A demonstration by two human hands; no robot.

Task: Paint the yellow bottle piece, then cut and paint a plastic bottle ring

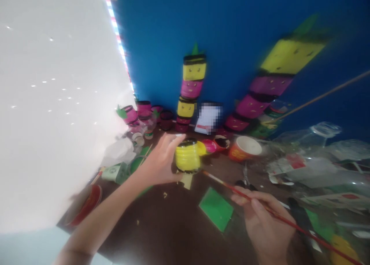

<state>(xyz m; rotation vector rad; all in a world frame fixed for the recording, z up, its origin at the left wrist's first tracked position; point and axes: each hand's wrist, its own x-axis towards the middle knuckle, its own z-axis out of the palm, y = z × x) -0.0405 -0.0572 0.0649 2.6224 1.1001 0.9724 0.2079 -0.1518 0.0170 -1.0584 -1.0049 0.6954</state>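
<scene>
My left hand (164,157) holds a yellow-painted ribbed container (187,157) with black edges, fingers at its top and thumb near its base. In my right hand (263,218) is a long red paintbrush (243,194). The brush tip points left, close to the container's lower right edge; whether it touches cannot be made out. A green square piece (216,208) lies on the dark table (173,226) between my hands. Just under the container a pale yellowish strip (186,181) shows.
Behind stand stacks of painted pots with faces (191,88), against a blue wall (156,45). A paper cup (245,147), scissors (245,176) and clear plastic bottles (326,132) are to the right. A red round object (86,205) lies at the table's left edge.
</scene>
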